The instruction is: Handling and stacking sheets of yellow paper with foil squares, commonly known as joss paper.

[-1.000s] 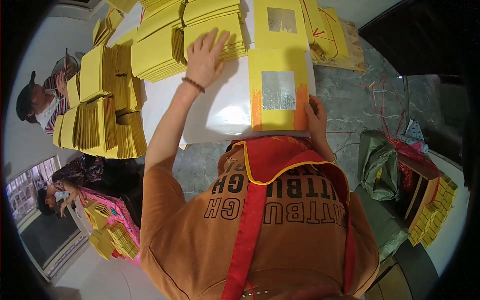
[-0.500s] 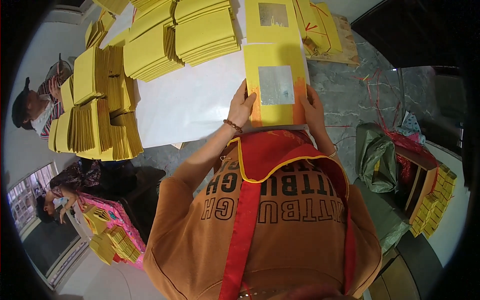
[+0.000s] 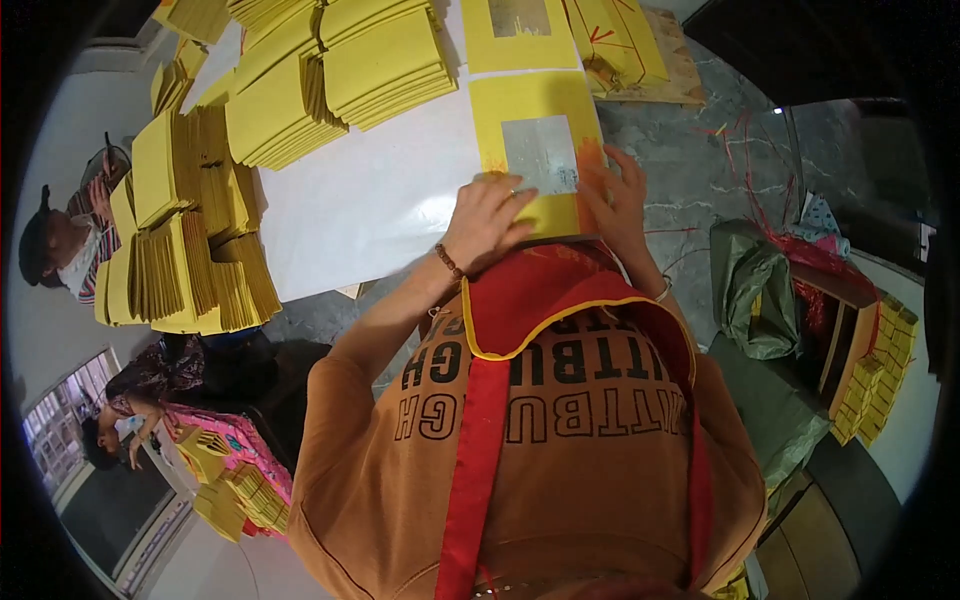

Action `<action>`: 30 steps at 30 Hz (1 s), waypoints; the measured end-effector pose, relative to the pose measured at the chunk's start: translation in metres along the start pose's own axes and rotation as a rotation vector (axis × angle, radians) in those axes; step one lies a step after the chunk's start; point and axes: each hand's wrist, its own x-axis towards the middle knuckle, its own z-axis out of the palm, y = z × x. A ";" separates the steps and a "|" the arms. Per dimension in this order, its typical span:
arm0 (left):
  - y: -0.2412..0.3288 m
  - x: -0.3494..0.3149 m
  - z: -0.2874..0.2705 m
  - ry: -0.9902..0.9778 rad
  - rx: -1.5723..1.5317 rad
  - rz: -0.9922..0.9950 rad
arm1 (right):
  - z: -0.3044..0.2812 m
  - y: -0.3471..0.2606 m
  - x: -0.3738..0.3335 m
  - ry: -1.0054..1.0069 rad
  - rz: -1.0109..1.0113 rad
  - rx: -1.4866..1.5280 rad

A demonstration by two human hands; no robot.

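The silver-panelled yellow paper (image 3: 540, 100) lies on the bench (image 3: 350, 205); a 2nd paper (image 3: 520, 52) lies just beyond it. Left hand (image 3: 487, 220): at the yellow paper's near left corner, fingers bent, grip indeterminable. Right hand (image 3: 618, 195): at its right edge, fingers parted.

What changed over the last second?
Left hand left the folded yellow stack, moving right and toward the body; it took the near yellow sheet's left edge, and now lies over its lower left. Right hand shifted inward from the right edge, onto the orange strip. Sheet and stacks look unmoved on the table; the view shifted slightly.
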 end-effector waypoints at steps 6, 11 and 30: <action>0.010 0.006 -0.008 -0.299 0.125 0.047 | 0.013 0.024 0.000 -0.109 0.179 0.250; 0.011 0.008 -0.012 -0.216 0.049 0.074 | 0.008 0.022 0.000 -0.155 0.299 0.549; -0.009 0.016 -0.009 -0.241 -0.682 -0.654 | 0.008 0.027 0.008 -0.173 0.489 0.835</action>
